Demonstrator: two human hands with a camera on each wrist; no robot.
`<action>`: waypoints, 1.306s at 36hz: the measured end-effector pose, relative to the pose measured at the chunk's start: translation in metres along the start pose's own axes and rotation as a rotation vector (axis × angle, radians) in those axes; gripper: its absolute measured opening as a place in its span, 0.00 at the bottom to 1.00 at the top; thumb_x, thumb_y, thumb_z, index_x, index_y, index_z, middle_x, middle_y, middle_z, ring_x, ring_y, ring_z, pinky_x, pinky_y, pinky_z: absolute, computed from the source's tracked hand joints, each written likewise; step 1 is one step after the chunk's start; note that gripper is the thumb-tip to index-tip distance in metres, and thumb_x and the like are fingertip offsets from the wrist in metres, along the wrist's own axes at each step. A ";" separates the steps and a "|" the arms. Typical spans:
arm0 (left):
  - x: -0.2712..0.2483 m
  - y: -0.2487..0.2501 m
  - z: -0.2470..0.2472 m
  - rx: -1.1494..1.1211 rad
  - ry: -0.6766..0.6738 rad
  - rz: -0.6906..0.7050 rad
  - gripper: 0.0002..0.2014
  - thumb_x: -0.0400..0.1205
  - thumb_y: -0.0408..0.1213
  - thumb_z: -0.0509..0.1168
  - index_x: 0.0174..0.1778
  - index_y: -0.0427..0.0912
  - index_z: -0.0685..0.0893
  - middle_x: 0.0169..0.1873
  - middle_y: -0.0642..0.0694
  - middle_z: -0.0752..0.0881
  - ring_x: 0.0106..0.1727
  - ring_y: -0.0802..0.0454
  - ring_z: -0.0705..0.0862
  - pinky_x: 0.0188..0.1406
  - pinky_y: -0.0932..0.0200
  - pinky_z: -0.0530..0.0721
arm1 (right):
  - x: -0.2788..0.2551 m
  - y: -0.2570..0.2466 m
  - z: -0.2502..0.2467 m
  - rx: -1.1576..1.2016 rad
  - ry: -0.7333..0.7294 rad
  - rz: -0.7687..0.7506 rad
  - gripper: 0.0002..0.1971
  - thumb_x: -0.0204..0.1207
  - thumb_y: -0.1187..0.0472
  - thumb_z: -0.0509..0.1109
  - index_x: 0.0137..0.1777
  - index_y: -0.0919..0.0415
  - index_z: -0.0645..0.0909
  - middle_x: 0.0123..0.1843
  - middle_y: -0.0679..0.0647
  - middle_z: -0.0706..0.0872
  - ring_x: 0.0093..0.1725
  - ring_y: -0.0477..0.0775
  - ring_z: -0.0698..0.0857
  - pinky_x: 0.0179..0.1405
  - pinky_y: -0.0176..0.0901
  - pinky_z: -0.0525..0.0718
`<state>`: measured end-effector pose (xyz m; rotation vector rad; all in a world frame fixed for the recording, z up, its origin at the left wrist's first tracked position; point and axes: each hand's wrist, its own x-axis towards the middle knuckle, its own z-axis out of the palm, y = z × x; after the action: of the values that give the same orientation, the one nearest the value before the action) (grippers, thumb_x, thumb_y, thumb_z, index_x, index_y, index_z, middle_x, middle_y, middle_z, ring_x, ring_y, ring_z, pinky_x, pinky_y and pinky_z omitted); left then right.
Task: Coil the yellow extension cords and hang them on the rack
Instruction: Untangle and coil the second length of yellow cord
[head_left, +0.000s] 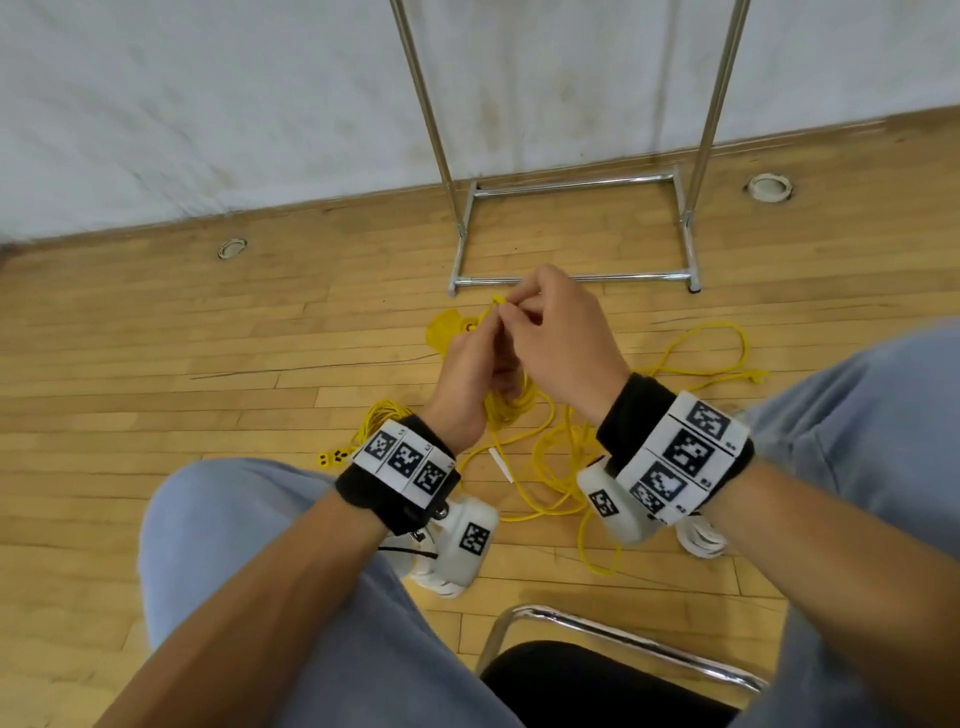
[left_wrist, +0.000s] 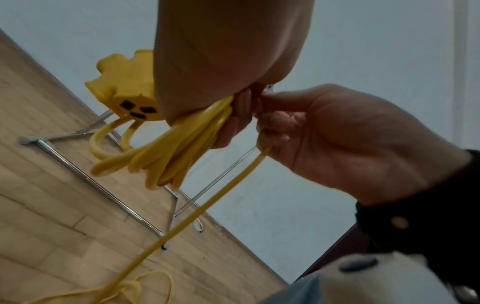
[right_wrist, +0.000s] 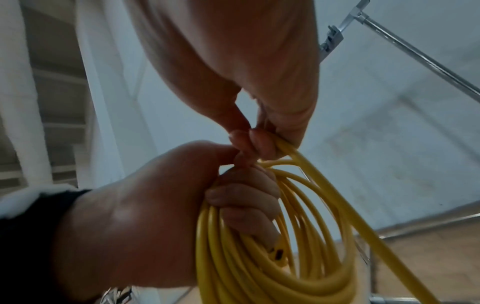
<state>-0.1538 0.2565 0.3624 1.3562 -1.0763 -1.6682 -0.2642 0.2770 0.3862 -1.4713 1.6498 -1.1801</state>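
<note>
Wood floor (head_left: 156, 364) against a white wall, centre frame: the left hand (head_left: 470, 382) grips a coiled yellow cord (right_wrist: 259, 257), its fingers curled through the loops. The right hand (head_left: 558, 343) pinches 1 strand at the coil's top. Loose yellow cord (head_left: 696, 353) trails right and below; the chrome rack (head_left: 571, 182) stands upper centre.

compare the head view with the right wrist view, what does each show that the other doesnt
Only the head view shows the loose cord strewn on the floor, a three-slot socket end, the rack's base and the chair. Only the right wrist view shows the stacked loops of the coil hanging from the left hand's fingers. Both show the left hand gripping the coil and the right hand pinching the cord.
</note>
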 end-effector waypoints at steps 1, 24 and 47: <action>-0.002 0.002 0.004 -0.045 -0.007 -0.012 0.19 0.90 0.50 0.56 0.41 0.42 0.82 0.27 0.45 0.67 0.24 0.51 0.65 0.23 0.57 0.61 | 0.002 -0.003 -0.001 -0.013 0.026 -0.034 0.03 0.85 0.63 0.70 0.48 0.60 0.81 0.43 0.50 0.88 0.43 0.44 0.86 0.33 0.25 0.78; 0.023 0.035 -0.010 -0.359 -0.026 0.044 0.15 0.86 0.52 0.63 0.40 0.45 0.79 0.30 0.50 0.80 0.35 0.52 0.82 0.41 0.52 0.81 | 0.002 -0.049 0.012 -0.070 -0.090 -0.133 0.17 0.75 0.78 0.63 0.56 0.57 0.78 0.41 0.51 0.85 0.42 0.48 0.85 0.38 0.39 0.85; 0.037 0.058 -0.030 -0.785 0.134 0.041 0.21 0.89 0.50 0.62 0.31 0.49 0.67 0.22 0.54 0.63 0.22 0.56 0.62 0.25 0.61 0.68 | 0.006 -0.006 0.031 0.075 -0.499 -0.029 0.30 0.93 0.48 0.53 0.27 0.57 0.72 0.19 0.45 0.74 0.19 0.44 0.70 0.27 0.37 0.69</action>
<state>-0.1292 0.1958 0.3985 0.8930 -0.2919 -1.6746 -0.2355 0.2650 0.3798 -1.5859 1.2341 -0.7919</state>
